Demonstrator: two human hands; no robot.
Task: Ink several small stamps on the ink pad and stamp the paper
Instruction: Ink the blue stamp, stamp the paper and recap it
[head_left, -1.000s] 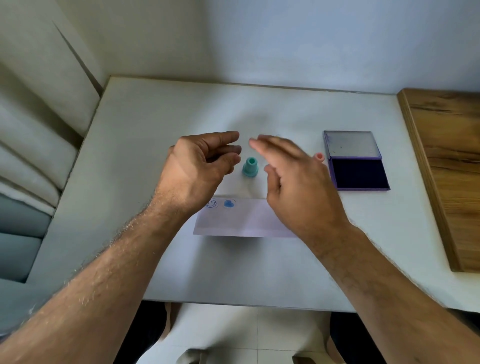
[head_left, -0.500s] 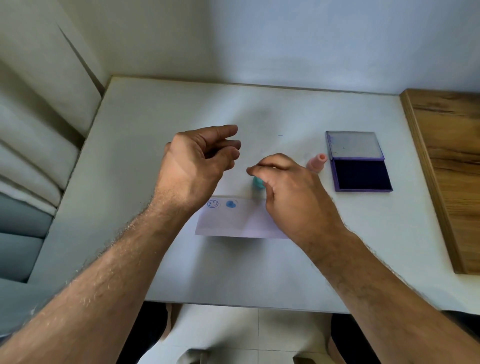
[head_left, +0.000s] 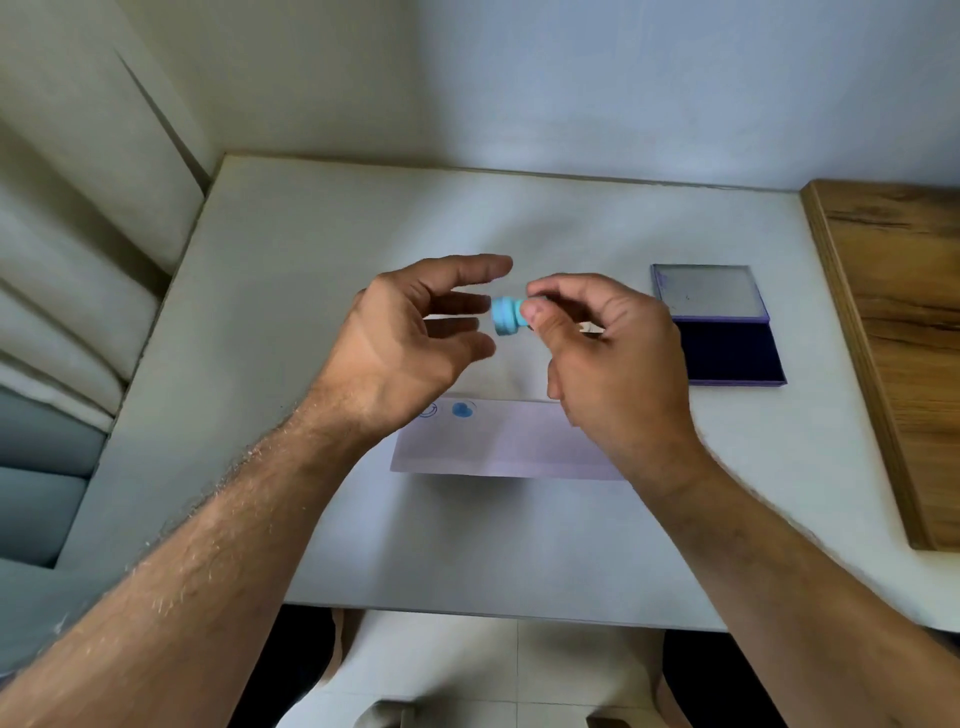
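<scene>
My right hand (head_left: 618, 358) pinches a small teal stamp (head_left: 505, 315) between thumb and fingers and holds it sideways above the table, its wide end pointing left. My left hand (head_left: 410, 343) hovers just left of the stamp with fingers apart, fingertips close to the wide end but holding nothing. Below the hands lies a strip of pale paper (head_left: 509, 441) with two blue prints at its left end, a smiley outline and a filled heart (head_left: 461, 410). The open ink pad (head_left: 727, 353), dark blue with its lid folded back, sits to the right. The pink stamp is hidden behind my right hand.
The white table (head_left: 311, 270) meets walls at the back and left. A wooden board (head_left: 898, 322) covers the table's right side. Cushions (head_left: 62, 322) lie off the left edge. The table's near edge and floor tiles show at the bottom.
My right hand closed on the teal stamp where it stood on the table, lifted it and turned it sideways. The left hand stayed beside it with fingers spread.
</scene>
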